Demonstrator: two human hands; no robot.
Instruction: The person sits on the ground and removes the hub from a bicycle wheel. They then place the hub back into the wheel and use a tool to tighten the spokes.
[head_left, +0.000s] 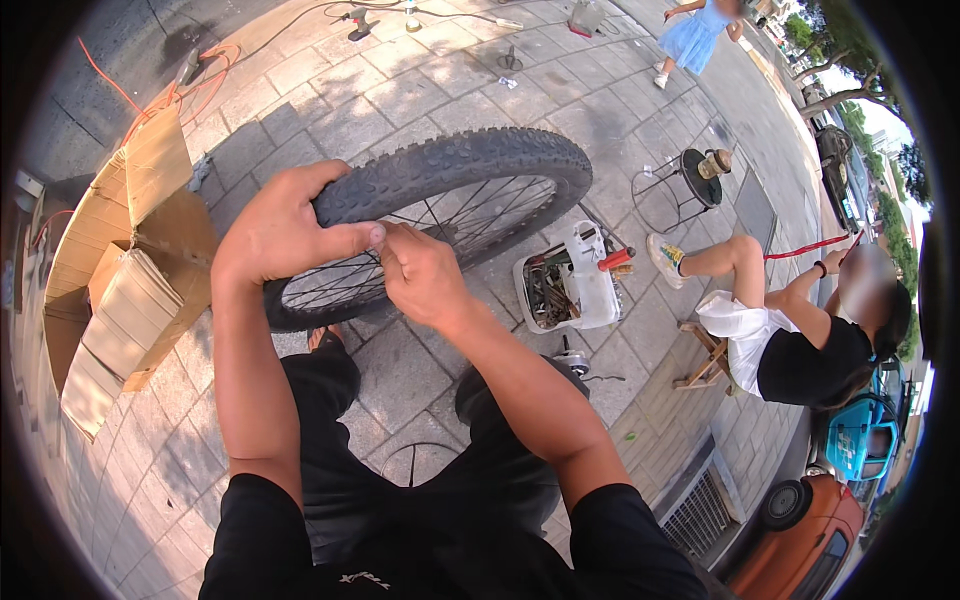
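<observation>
A bicycle wheel with a black knobby tyre and thin spokes stands tilted in front of me, above the paving. My left hand is wrapped over the tyre's left part, its thumb stretched along the inner side toward my other hand. At the inner edge of the rim my right hand is closed, fingers curled and pressed together near the left thumb tip. Whatever the right fingers pinch is hidden behind them. Part of the wheel's lower side is covered by my hands and forearms.
A cut-open white plastic container holds tools, among them one with a red handle. Left stands an open cardboard box. A black stool is farther right. One person sits at right; a child stands far off. A cordless drill lies ahead.
</observation>
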